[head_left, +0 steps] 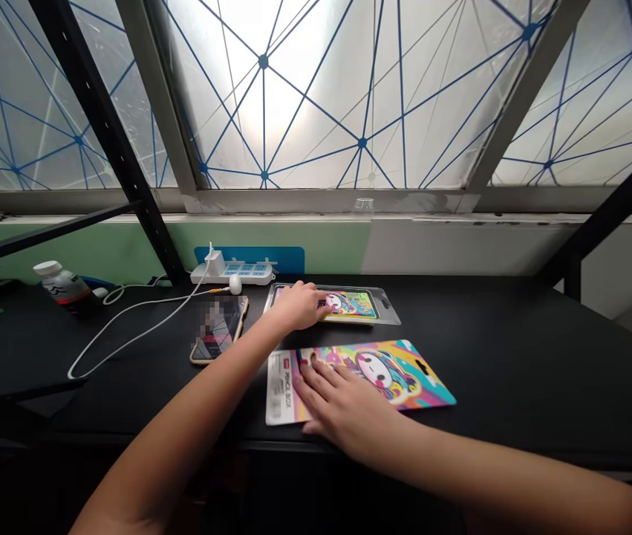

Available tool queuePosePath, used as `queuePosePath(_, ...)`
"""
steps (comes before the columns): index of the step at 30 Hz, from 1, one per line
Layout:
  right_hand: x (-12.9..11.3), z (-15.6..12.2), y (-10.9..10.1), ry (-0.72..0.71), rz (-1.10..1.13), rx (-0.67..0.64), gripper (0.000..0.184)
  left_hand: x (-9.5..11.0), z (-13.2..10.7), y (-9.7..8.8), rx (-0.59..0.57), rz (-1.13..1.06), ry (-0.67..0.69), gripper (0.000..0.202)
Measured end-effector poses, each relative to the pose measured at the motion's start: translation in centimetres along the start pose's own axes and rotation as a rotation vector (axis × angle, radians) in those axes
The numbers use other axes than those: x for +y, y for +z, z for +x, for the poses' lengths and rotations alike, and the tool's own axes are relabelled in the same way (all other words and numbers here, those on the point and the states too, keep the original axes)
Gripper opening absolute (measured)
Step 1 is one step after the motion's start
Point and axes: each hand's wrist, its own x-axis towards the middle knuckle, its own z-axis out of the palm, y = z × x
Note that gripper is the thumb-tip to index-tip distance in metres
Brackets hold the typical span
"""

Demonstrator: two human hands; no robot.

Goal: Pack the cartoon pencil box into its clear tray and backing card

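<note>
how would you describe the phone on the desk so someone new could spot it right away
On the black desk under the big window, look below the white power strip. The smartphone lies flat there, gold-rimmed, its screen blurred, just left of the left hand resting on a packaged cartoon card.

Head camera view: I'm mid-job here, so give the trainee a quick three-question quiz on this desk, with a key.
1. True or false: the left hand rests on the clear plastic pack.
2. Which hand lies on the loose printed card?
3. What lies just left of the clear plastic pack?

Key:
1. True.
2. The right hand.
3. A phone.
</note>
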Motion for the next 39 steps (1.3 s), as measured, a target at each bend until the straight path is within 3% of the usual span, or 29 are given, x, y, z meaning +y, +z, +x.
queuePosePath(4, 3.3, 5.0, 1.6, 0.068, 0.051, 0.007, 0.052, -0.7, -0.5, 0.9, 0.059, -0.01, 0.015, 0.041)
queuePosePath(7, 4.8, 6.5, 2.1, 0.067, 0.075, 0.018, 0.047, -1.3, -0.5, 1.4, 0.064, -0.021, 0.026, 0.041)
queuePosePath(12, 5.2, 5.9, 1.9, 0.031, 0.126, 0.084, 0.038, -1.5, -0.4, 1.5, 0.054, -0.033, 0.037, 0.046)
queuePosePath(16, 6.1, 5.3, 0.0, 0.003, 0.151, 0.13, 0.032, -1.2, -0.8, 1.2, 0.024, -0.033, 0.067, 0.049)
queuePosePath(18, 7.4, 4.9, -1.4, 0.063, 0.143, 0.166, 0.039, -1.2, -1.2, 1.2, 0.002, -0.029, 0.098, 0.056)
queuePosePath(20, 9.5, 4.3, -2.8, 0.209, 0.112, 0.199, 0.041, -1.3, -1.6, 1.3, -0.015, -0.026, 0.137, 0.079)
queuePosePath(22, 12.2, 3.5, -3.7, 0.388, 0.101, 0.13, 0.037, -1.2, -1.8, 1.5, -0.019, -0.016, 0.163, 0.102)
queuePosePath(24, 15.2, 2.6, -3.8, 0.52, 0.169, -0.05, 0.033, -1.0, -1.8, 1.8, -0.015, 0.003, 0.161, 0.108)
queuePosePath(29, 20.5, 1.2, -2.2, 0.564, 0.274, -0.147, 0.048, 0.7, -1.2, 2.6, 0.022, 0.052, 0.113, 0.1)
queuePosePath(35, 22.4, 0.5, -2.6, 0.608, 0.365, -0.228, 0.072, 2.8, -0.6, 3.4, 0.053, 0.065, 0.077, 0.091)
queuePosePath(39, 22.8, 0.2, -2.8, 0.643, 0.372, -0.263, 0.078, 2.8, -0.7, 3.3, 0.057, 0.043, 0.082, 0.092)
